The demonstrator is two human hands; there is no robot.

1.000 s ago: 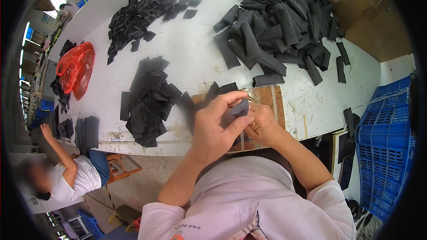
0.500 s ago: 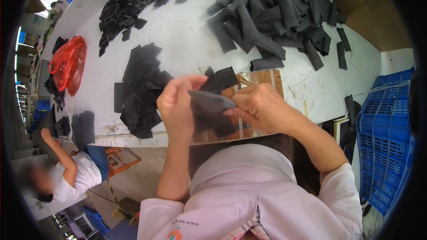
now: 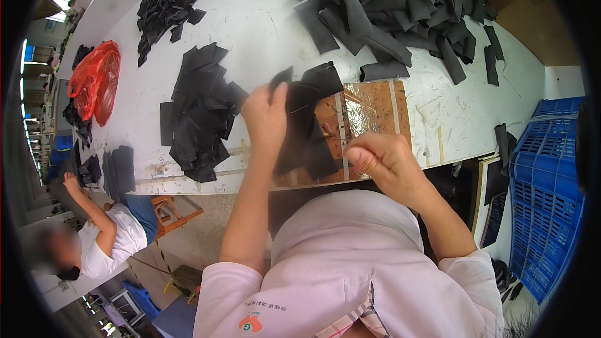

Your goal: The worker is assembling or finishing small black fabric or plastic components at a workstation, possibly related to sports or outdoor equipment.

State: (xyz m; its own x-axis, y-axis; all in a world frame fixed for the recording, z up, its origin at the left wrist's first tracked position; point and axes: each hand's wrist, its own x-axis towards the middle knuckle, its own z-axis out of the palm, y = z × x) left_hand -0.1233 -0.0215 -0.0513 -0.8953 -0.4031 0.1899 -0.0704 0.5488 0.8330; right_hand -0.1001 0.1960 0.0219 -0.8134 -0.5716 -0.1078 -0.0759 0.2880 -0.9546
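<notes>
My left hand (image 3: 266,116) is closed on a black fabric piece (image 3: 282,77), whose end sticks up past the fingers. Under and beside that hand, more black fabric pieces (image 3: 303,128) lie loosely stacked on a brown board (image 3: 394,109). The board has pale strips and a shiny taped patch. Over the board's near right part, my right hand (image 3: 391,159) is curled, thumb against the bent fingers. Whether anything small is inside it is hidden. Left of my left hand lies a heap of flat black pieces (image 3: 200,109).
At the back right, a large pile of dark grey fabric tubes (image 3: 400,12) sits by a cardboard box (image 3: 532,19). Small black pieces (image 3: 169,6) lie far left, near a red plastic bag (image 3: 100,84). A blue crate (image 3: 544,194) stands right. Another person (image 3: 119,231) sits at left.
Both hands were together on a dark folded piece. Now they are apart: my left hand has moved up and away with a black piece, and my right hand has shifted slightly right.
</notes>
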